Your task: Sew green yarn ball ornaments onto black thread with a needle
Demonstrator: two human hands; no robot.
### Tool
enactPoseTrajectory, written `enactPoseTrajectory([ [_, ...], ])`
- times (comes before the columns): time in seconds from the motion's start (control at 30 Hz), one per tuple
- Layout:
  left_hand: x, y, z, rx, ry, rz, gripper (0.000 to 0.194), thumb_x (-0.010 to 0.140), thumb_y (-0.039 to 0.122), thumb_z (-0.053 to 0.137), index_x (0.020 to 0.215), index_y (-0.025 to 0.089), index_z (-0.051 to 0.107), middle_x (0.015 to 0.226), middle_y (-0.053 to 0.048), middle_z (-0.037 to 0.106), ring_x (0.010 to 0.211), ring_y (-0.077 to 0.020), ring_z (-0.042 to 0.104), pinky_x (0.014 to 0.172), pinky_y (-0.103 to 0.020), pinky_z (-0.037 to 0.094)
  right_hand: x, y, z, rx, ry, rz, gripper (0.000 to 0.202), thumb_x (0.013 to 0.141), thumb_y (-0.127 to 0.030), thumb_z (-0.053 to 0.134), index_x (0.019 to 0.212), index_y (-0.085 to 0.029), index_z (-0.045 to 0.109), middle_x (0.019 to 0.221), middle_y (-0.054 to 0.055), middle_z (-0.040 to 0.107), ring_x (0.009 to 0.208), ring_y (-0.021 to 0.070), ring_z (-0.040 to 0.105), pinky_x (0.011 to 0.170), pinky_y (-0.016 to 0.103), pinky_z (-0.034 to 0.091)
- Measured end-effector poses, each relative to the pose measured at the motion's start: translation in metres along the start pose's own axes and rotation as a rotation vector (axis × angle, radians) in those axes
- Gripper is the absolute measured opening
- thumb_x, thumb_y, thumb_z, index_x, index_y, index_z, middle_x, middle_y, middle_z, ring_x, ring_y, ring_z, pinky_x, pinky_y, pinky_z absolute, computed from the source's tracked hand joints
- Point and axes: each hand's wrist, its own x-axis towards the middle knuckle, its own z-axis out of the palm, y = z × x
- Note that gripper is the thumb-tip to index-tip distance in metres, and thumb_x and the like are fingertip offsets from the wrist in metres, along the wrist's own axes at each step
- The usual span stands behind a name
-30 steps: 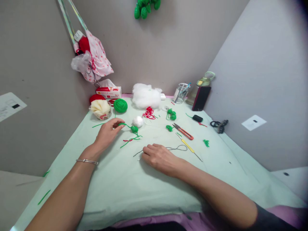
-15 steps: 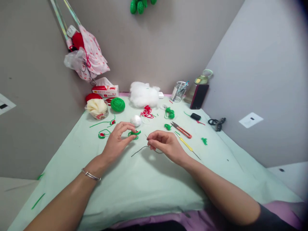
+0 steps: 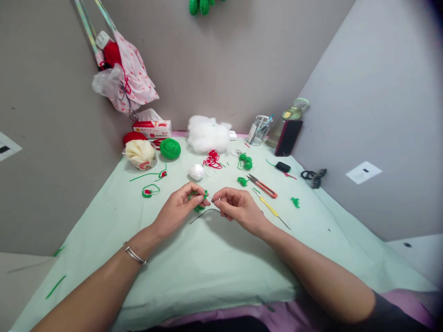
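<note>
My left hand (image 3: pixel 182 203) pinches a small green crochet piece (image 3: pixel 199 208), most of it hidden behind the fingers. Close beside it, my right hand (image 3: pixel 238 206) is closed on a thin needle (image 3: pixel 209 198) that points toward the green piece. Whether the needle tip is in the stitches I cannot tell. A dark thread (image 3: pixel 204 215) runs from under my right hand and lies curved over the cloth. Past my hands sit a white yarn ball (image 3: pixel 196 172) and a tangle of red yarn (image 3: pixel 213 160).
Orange-handled thread snips (image 3: pixel 265 186) and a yellow crochet hook (image 3: pixel 269 206) lie right of my right hand. Small red-and-green crochet pieces (image 3: pixel 147 192) lie at left. Farther back are a green yarn ball (image 3: pixel 170 149), white stuffing (image 3: pixel 207 133), a glass jar (image 3: pixel 259 131) and a phone (image 3: pixel 288 138).
My left hand has moved right and closed on the green crochet piece, bringing it up to the needle. My right hand has barely moved.
</note>
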Motion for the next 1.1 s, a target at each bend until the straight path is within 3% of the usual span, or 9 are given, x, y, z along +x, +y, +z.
enactPoseTrajectory([
  [0.43, 0.0021, 0.0007, -0.0027, -0.041, 0.064, -0.02, 0.026, 0.083, 0.039, 0.073, 0.094, 0.019, 0.059, 0.086, 0.0, 0.066, 0.08, -0.0165, 0.068, 0.077, -0.031, 0.051, -0.001, -0.001, 0.0, -0.041, -0.021, 0.039, 0.02, 0.084, -0.035, 0.064, 0.089, -0.015, 0.065, 0.058, -0.004, 0.055, 0.048, 0.008, 0.047, 0.045, 0.02, 0.035],
  [0.7, 0.0003, 0.0, 0.0004, 0.114, 0.099, 0.012, 0.017, 0.082, 0.031, 0.071, 0.09, 0.02, 0.061, 0.087, 0.0, 0.064, 0.08, -0.0155, 0.061, 0.074, -0.029, 0.048, -0.0011, -0.002, -0.0024, -0.138, -0.035, 0.077, 0.014, 0.083, -0.027, 0.062, 0.085, -0.014, 0.067, 0.056, -0.004, 0.055, 0.048, 0.0073, 0.045, 0.046, 0.019, 0.034],
  [1.1, 0.0033, -0.0007, -0.0093, -0.005, -0.042, -0.075, 0.022, 0.081, 0.036, 0.074, 0.093, 0.02, 0.064, 0.087, -0.001, 0.068, 0.083, -0.018, 0.067, 0.081, -0.032, 0.05, 0.0014, -0.0005, -0.006, 0.013, -0.064, 0.06, 0.025, 0.083, -0.037, 0.067, 0.089, -0.013, 0.072, 0.057, -0.004, 0.051, 0.05, 0.0071, 0.041, 0.047, 0.021, 0.03],
])
